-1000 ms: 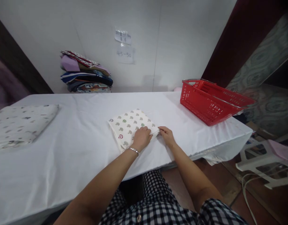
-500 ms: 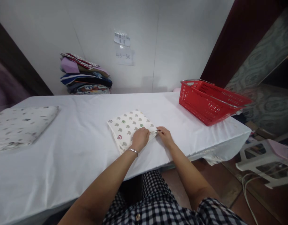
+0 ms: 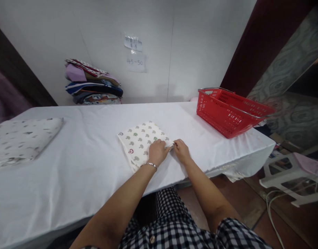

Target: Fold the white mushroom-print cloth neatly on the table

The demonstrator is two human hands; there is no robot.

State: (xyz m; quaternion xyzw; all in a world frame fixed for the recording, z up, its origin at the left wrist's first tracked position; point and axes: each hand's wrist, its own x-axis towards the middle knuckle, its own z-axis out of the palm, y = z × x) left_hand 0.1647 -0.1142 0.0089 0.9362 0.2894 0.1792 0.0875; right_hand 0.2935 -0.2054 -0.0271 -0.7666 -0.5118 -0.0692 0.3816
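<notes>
White cloth covers the long table [image 3: 78, 166], and near the middle of its front edge lies a small folded cloth [image 3: 139, 141], cream with grey mushroom shapes and a few red and green ones. The person's left hand [image 3: 157, 152] rests on the cloth's near right corner, its fingers curled down and pressing the fabric flat; a thin silver bracelet [image 3: 150, 165] sits at the wrist. The right hand [image 3: 181, 151] lies just beside it on the bare table, its fingers pinched on the very edge of that same corner, so the two hands almost touch. At the left edge of the table lies a larger folded blanket [image 3: 21, 140], pale with grey specks, well apart from the hands. A red plastic basket [image 3: 230, 112] stands toward the far right corner. Against the wall at the far edge rests a stack of folded fabrics [image 3: 93, 83] in mixed colours.
</notes>
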